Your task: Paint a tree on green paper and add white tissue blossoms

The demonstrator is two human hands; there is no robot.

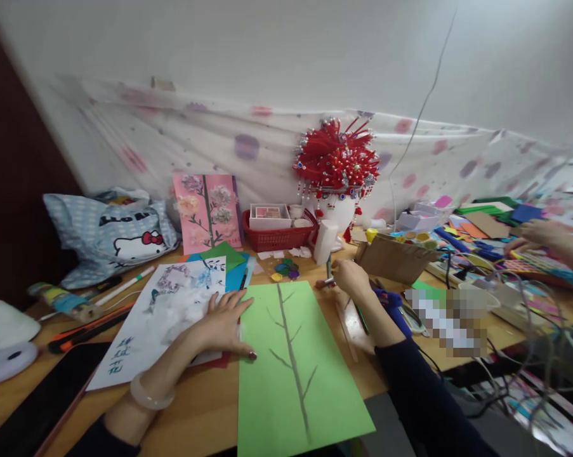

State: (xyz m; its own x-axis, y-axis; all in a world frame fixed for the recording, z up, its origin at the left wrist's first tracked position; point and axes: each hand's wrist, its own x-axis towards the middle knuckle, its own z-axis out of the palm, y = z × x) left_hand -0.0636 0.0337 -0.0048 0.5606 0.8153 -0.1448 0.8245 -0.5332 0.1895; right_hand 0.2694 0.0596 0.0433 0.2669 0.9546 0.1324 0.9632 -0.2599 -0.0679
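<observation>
We see the light green sheet (276,393) lying flat on the wooden table (205,419), between the two forearms of the person, and its near edge comes to the front of the table. On it we find a dark stem (292,358) with several thin side branches.

The left hand (222,324) is at the left edge of the green sheet. Its fingers are spread wide and it grasps nothing; the thumb reaches over this edge, and the rest of the hand lies over the white picture (134,324), left of the green sheet. A pale bangle (150,392) is around the wrist.

The right hand (348,279) is just beyond the upper right corner of the green sheet, with its fingers bent inward. Near its fingertips we notice a small slim object (329,280), but we cannot tell if the hand really holds it.

Behind the green sheet there are small coloured discs (285,269), and farther back a red basket (279,239). To the right of the green sheet we see a blue tool (395,311), and well apart on that side, a co-worker's hand (538,235).
</observation>
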